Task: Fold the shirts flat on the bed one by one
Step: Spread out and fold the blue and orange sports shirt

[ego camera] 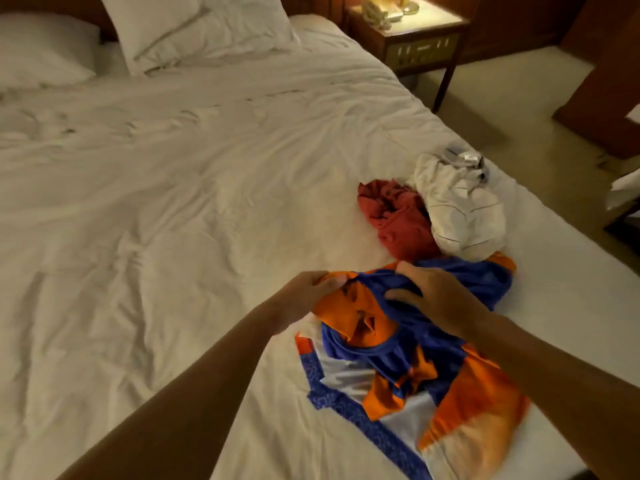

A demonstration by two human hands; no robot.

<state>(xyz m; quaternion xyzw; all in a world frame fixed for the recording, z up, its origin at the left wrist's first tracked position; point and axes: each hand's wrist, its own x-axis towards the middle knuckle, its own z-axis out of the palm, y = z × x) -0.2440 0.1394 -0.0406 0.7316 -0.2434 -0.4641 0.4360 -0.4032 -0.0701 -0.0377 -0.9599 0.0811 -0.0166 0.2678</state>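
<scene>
An orange, blue and white shirt [415, 368] lies crumpled near the bed's right front edge. My left hand [304, 299] pinches an orange part of it at the top left. My right hand [433, 296] grips the blue fabric beside it. Behind this shirt a red shirt [398, 216] sits bunched up. A white shirt with thin dark lines [460, 206] is heaped against the red one on its right.
The bed [173, 202] is covered by a wrinkled white sheet, with two pillows [197, 29] at its head. A wooden nightstand [412, 39] stands past the bed's right side, holding a lit lamp. Floor and dark wooden furniture lie to the right.
</scene>
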